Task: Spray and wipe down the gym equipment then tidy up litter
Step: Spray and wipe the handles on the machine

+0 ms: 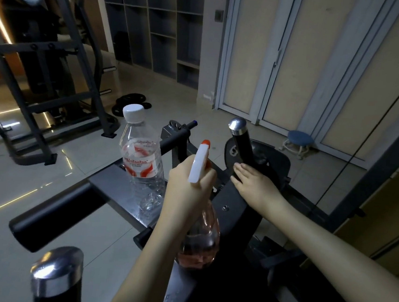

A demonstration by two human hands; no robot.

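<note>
My left hand [186, 186] grips the neck of a spray bottle [199, 243] with pinkish liquid, a white trigger head and an orange nozzle, held upright over a black gym machine [234, 210]. My right hand [256, 183] lies flat with straight fingers on the machine's frame, just below a black handle with a chrome cap [238, 126]. A clear plastic water bottle [141, 160] with a white cap and red label stands on the machine's flat bar, left of my left hand. No cloth is visible.
A second chrome-capped handle [57, 273] rises at the bottom left. A padded black roller [50, 217] sticks out to the left. Weight plates [130, 104] lie on the tiled floor beside a rack frame [41, 87]. A small blue stool [298, 142] stands by the doors.
</note>
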